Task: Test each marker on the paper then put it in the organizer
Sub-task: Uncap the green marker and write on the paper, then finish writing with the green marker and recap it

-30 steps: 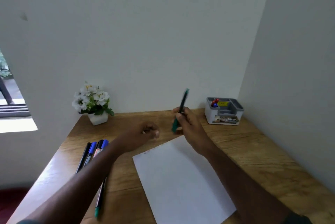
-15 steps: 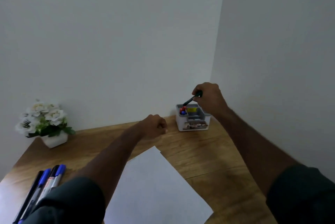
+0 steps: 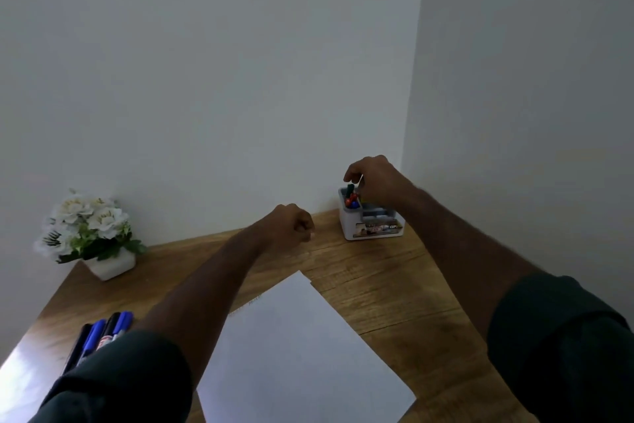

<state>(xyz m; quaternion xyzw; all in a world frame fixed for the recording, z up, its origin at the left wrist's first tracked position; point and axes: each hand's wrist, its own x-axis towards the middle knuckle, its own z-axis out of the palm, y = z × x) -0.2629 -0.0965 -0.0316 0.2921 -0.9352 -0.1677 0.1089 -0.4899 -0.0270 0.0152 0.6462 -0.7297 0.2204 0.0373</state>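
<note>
The white and grey organizer (image 3: 375, 229) stands in the far right corner of the wooden desk. A green marker (image 3: 350, 190) stands upright in its back left compartment beside red and blue marker caps (image 3: 353, 201). My right hand (image 3: 372, 182) hovers over that compartment, its fingertips pinched at the green marker's top end. Left of the organizer, my left hand (image 3: 295, 223) rests on the desk as a closed fist holding nothing. The white paper (image 3: 302, 347) lies in front of me. Several blue and black markers (image 3: 103, 333) lie at the near left, partly hidden by my left sleeve.
A white pot of white flowers (image 3: 91, 237) sits at the far left against the wall. Walls close the desk (image 3: 394, 285) off at the back and on the right. Bare wood shows between the paper and the organizer.
My right hand carried the green marker from above the paper to the organizer and lowered it upright into the back left compartment. My view swung to the right. The left fist stayed put.
</note>
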